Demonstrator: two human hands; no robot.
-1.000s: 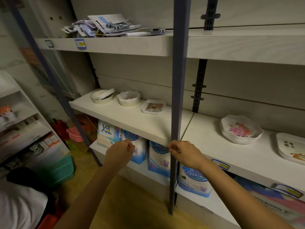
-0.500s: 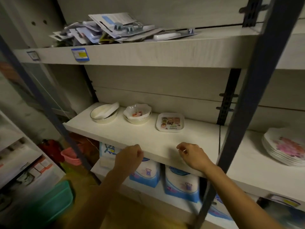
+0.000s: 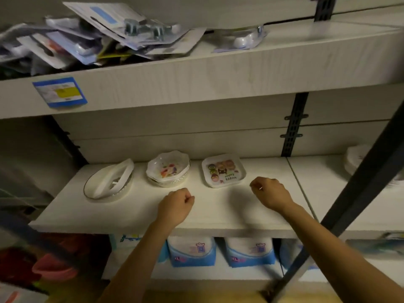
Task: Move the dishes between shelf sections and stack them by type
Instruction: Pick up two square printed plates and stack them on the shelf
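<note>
On the left section of the white middle shelf (image 3: 135, 211) stand three kinds of dishes in a row. At the left is a cream bowl (image 3: 109, 184) with a second one tilted inside it. A small stack of scalloped bowls (image 3: 168, 169) with a colourful print sits in the middle. To its right lies a square cartoon plate (image 3: 223, 170). My left hand (image 3: 177, 205) hovers over the shelf just in front of the scalloped bowls, fingers curled, empty. My right hand (image 3: 270, 194) is loosely curled to the right of the square plate, empty. A stack of flowered plates (image 3: 355, 160) shows at the far right.
A dark diagonal metal post (image 3: 358, 189) crosses in front of the right shelf section. The upper shelf (image 3: 196, 79) overhangs, piled with blister-packed goods (image 3: 94, 33). Blue-and-white packs (image 3: 192, 251) fill the shelf below. A red object (image 3: 52, 267) lies low at the left.
The view has moved closer and to the left. Both hands rose from the shelf's front edge to over the shelf, nearer the dishes. Nothing was picked up.
</note>
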